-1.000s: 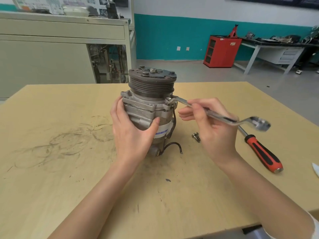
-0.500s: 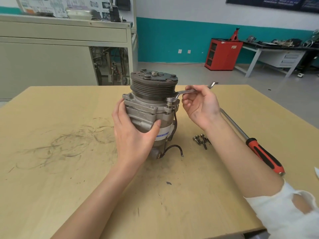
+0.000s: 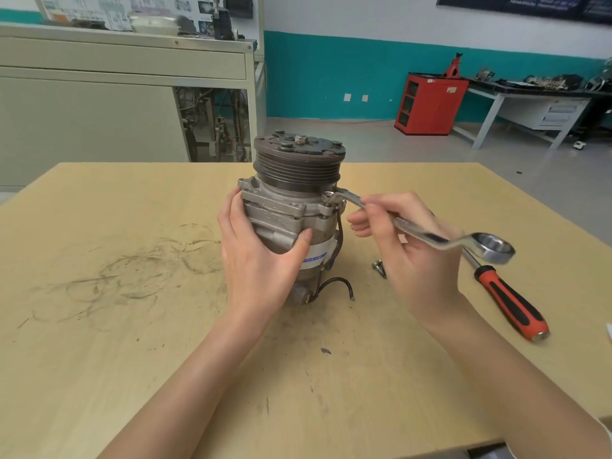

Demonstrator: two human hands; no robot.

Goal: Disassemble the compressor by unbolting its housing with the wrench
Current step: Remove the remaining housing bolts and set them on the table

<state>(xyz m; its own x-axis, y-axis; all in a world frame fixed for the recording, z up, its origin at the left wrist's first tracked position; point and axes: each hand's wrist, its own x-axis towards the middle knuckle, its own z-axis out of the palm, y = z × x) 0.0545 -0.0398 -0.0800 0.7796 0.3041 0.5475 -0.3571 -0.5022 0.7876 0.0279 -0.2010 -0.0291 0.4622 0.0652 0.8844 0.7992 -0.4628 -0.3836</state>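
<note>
A grey metal compressor (image 3: 291,207) with a dark ribbed pulley on top stands upright in the middle of the wooden table (image 3: 99,342). My left hand (image 3: 261,260) grips its housing from the near left side, thumb across the front. A silver ring wrench (image 3: 417,231) has one end seated on a bolt at the housing's right flange, under the pulley. My right hand (image 3: 410,260) holds the wrench shaft in its fingers, and the free ring end points right, towards me.
Loose bolts (image 3: 378,268) lie on the table just right of the compressor, partly behind my right hand. A screwdriver with a red and black handle (image 3: 510,303) lies further right. A black wire curls from the compressor's base. Cabinets and benches stand beyond the table.
My right hand has swung the wrench from pointing away at the far right back round towards me, with its end staying on the flange bolt. My left hand has kept its grip.
</note>
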